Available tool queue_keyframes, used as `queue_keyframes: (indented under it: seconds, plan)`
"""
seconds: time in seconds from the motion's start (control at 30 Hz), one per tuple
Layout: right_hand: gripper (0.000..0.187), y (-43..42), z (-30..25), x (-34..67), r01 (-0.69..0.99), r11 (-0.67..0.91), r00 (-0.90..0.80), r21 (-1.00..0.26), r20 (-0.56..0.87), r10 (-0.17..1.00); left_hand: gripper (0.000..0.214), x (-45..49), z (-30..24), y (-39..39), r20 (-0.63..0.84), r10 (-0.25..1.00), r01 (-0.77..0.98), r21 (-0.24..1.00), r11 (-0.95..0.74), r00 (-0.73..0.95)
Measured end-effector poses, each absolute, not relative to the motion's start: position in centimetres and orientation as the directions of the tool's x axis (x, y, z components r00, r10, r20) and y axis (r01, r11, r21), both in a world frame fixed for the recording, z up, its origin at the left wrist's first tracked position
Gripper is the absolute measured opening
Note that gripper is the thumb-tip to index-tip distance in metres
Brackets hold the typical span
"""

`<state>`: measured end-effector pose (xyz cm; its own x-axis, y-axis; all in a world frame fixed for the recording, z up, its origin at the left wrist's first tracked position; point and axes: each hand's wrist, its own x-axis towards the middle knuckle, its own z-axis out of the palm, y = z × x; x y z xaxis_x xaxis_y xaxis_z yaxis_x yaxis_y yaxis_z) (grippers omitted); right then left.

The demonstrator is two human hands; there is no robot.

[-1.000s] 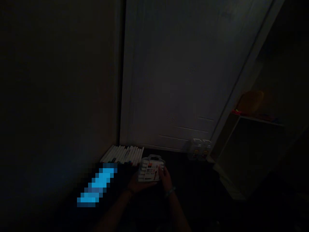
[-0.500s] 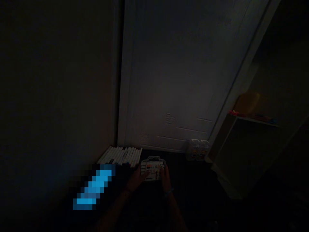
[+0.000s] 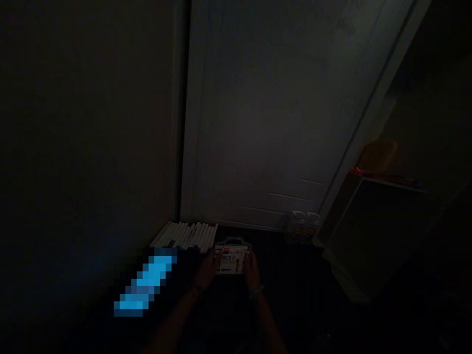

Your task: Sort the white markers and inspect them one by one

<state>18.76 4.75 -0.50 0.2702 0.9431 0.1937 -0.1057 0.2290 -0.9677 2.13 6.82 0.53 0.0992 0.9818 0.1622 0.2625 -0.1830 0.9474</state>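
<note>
Between my two hands is a flat, clear marker case (image 3: 233, 259) with a carry handle at its far edge and a printed label on its face. My left hand (image 3: 211, 265) grips its left side. My right hand (image 3: 252, 268) is closed on its right side, and a band circles that wrist. Pale markers seem to lie inside the case behind the label. Just left of the case, several white markers (image 3: 188, 236) rest side by side in a row. The light is very dim, so finger details are hard to make out.
Two clear cases with handles (image 3: 304, 228) stand at the back right by the pale panel (image 3: 258, 123). A bright blue, pixelated patch (image 3: 147, 282) glows at the left. To the right is a low shelf unit (image 3: 383, 236) with a yellowish object (image 3: 379, 155) on top.
My left hand has drawn back toward the case's left edge, so more of the label shows. The case remains in both hands at nearly the same spot.
</note>
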Motion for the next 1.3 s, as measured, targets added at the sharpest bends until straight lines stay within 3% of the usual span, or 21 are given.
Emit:
queue_keyframes:
  seconds: [0.57,0.93,1.1,1.3]
  plan:
    - [0.055,4.5,-0.2,18.9,-0.21,0.211,0.205,-0.955,0.168,0.964,0.049,2.2,1.2,6.3,0.168,0.979,0.25,0.949,-0.191,0.113]
    - [0.054,5.2,-0.9,18.9,-0.248,0.229,0.218,-0.941,0.176,0.96,0.052,2.1,-0.5,7.7,0.136,0.989,0.348,0.926,-0.147,0.056]
    - [0.05,4.8,-0.3,18.7,-0.236,0.22,0.202,-0.947,0.173,0.964,0.048,2.1,0.1,7.4,0.114,0.99,0.3,0.944,-0.135,0.089]
    - [0.047,4.7,-0.5,18.7,-0.145,0.264,0.22,-0.954,0.229,0.948,0.048,1.8,0.5,7.4,0.116,0.989,0.366,0.92,-0.143,0.093]
